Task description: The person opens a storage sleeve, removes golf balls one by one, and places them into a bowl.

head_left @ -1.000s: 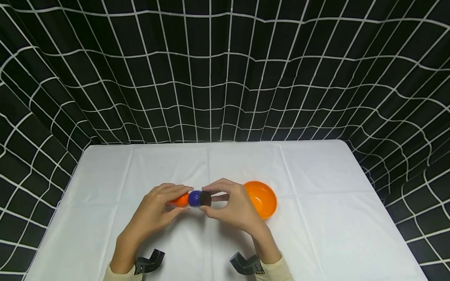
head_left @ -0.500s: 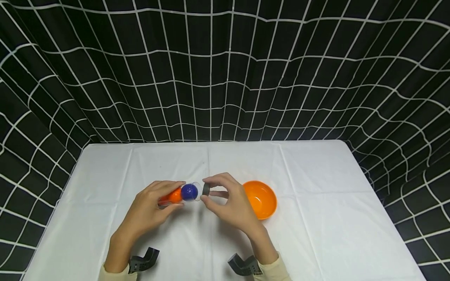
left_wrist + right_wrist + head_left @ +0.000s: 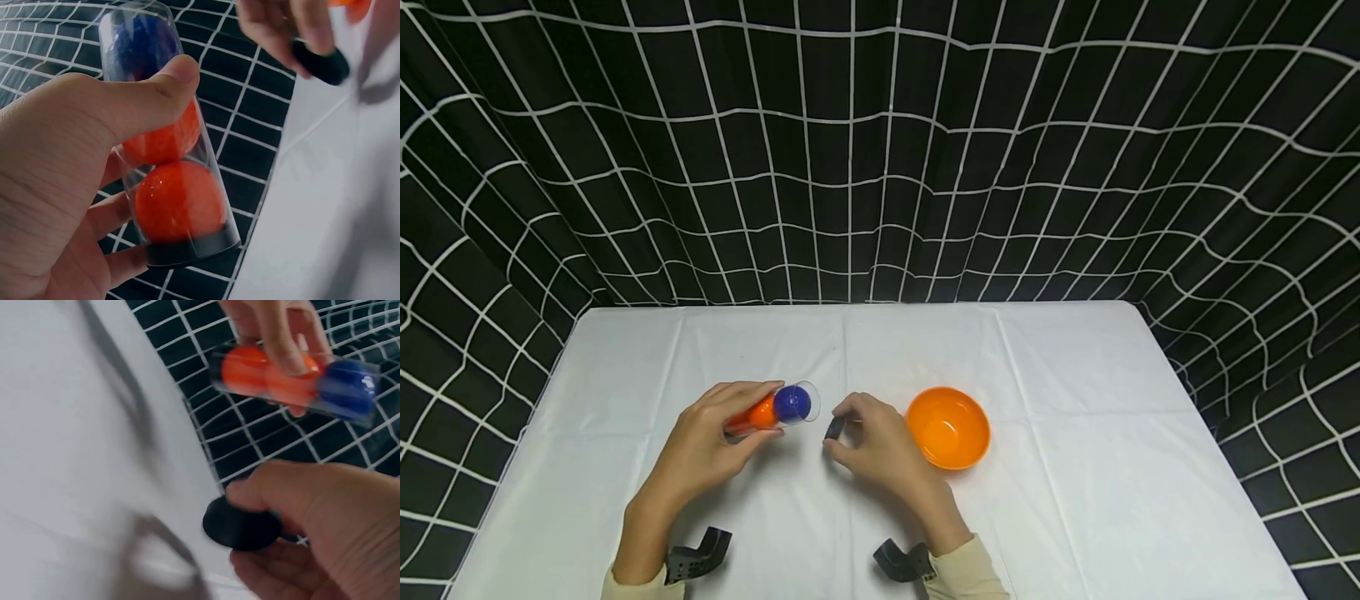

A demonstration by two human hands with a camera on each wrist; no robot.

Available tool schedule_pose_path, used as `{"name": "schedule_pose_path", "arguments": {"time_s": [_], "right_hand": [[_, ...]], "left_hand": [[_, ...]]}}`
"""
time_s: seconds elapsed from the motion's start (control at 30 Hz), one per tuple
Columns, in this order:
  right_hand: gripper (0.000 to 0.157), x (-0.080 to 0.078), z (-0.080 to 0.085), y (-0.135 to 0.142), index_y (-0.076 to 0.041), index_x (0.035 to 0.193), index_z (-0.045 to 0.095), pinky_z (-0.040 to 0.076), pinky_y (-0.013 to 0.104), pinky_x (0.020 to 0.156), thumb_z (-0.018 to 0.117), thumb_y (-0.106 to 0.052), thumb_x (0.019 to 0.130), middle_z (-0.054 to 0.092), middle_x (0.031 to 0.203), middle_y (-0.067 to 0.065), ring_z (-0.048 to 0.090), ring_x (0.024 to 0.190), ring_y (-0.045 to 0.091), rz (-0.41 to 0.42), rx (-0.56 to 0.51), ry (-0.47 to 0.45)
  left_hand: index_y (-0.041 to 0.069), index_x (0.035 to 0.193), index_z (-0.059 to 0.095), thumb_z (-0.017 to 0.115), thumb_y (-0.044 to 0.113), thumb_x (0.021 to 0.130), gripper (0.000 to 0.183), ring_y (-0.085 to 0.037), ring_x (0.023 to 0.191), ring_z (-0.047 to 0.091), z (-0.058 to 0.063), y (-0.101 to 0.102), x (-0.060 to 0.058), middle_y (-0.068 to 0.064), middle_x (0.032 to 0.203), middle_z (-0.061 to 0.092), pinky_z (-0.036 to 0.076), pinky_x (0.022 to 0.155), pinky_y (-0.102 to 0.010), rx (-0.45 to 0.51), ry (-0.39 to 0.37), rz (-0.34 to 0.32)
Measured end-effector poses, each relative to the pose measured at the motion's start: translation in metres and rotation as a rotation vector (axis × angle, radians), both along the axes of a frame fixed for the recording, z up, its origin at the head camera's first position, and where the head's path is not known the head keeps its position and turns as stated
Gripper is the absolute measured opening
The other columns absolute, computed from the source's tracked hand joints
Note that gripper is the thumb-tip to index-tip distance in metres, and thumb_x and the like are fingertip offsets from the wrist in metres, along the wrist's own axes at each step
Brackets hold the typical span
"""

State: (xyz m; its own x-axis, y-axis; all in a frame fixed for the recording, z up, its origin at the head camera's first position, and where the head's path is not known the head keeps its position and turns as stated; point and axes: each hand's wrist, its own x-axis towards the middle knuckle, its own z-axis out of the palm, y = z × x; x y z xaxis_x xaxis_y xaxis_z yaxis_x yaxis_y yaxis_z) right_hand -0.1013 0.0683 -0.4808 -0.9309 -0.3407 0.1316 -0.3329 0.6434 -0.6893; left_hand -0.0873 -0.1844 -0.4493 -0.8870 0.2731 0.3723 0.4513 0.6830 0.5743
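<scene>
My left hand (image 3: 711,433) grips a clear plastic tube (image 3: 209,162), thumb on one side and fingers on the other. Inside the tube sit two orange balls (image 3: 180,201) and one blue ball (image 3: 792,404), the blue one nearest the uncapped end. A black cap closes the tube's other end (image 3: 194,249). Between thumb and fingers, my right hand (image 3: 887,450) pinches a round black cap (image 3: 240,525), held apart from the tube, to the right of its uncapped end.
An orange bowl (image 3: 958,433) stands on the white-covered table (image 3: 1075,467), just right of my right hand. Black netting-patterned curtain (image 3: 865,167) hangs behind the table and along both sides.
The black cap has come off the tube in my right hand and moved slightly down. My left hand has drawn the tube to the left, and its uncapped end now shows.
</scene>
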Motion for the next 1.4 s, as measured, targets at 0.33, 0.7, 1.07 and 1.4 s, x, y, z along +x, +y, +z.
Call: {"name": "schedule_pose_path", "arguments": {"time_s": [0.33, 0.7, 1.07, 1.4], "right_hand": [[0.035, 0.0, -0.014, -0.001, -0.009, 0.111, 0.071, 0.054, 0.029, 0.082, 0.08, -0.022, 0.08, 0.067, 0.098, 0.002, 0.057, 0.085, 0.013, 0.029, 0.134, -0.005], [0.036, 0.004, -0.012, -0.001, -0.008, 0.117, 0.071, 0.054, 0.039, 0.1, 0.076, -0.016, 0.082, 0.067, 0.113, 0.007, 0.059, 0.106, 0.023, 0.052, 0.238, -0.076], [0.041, 0.002, -0.006, 0.003, -0.01, 0.127, 0.068, 0.051, 0.039, 0.107, 0.075, -0.023, 0.088, 0.067, 0.122, 0.005, 0.064, 0.114, 0.021, 0.049, 0.15, -0.069], [0.028, -0.003, 0.007, 0.006, -0.011, 0.121, 0.069, 0.06, 0.033, 0.094, 0.07, -0.012, 0.094, 0.07, 0.114, 0.013, 0.07, 0.102, 0.02, 0.031, -0.374, -0.054]], "left_hand": [[0.033, 0.134, 0.065, 0.087, 0.031, 0.079, 0.06, -0.013, 0.117, 0.065, -0.002, 0.001, -0.001, 0.007, 0.124, 0.071, 0.056, 0.096, -0.04, 0.009, 0.004, -0.001], [0.03, 0.137, 0.063, 0.088, 0.032, 0.077, 0.065, -0.015, 0.112, 0.067, -0.003, 0.001, 0.0, 0.004, 0.123, 0.073, 0.058, 0.092, -0.04, 0.016, -0.009, 0.024], [0.026, 0.13, 0.066, 0.088, 0.031, 0.077, 0.058, -0.016, 0.113, 0.065, -0.004, -0.001, -0.001, 0.002, 0.123, 0.072, 0.055, 0.098, -0.043, 0.016, 0.0, 0.042], [0.024, 0.124, 0.071, 0.089, 0.033, 0.075, 0.053, -0.018, 0.109, 0.061, -0.004, 0.0, -0.004, 0.003, 0.114, 0.073, 0.043, 0.095, -0.04, -0.062, 0.116, 0.041]]}}
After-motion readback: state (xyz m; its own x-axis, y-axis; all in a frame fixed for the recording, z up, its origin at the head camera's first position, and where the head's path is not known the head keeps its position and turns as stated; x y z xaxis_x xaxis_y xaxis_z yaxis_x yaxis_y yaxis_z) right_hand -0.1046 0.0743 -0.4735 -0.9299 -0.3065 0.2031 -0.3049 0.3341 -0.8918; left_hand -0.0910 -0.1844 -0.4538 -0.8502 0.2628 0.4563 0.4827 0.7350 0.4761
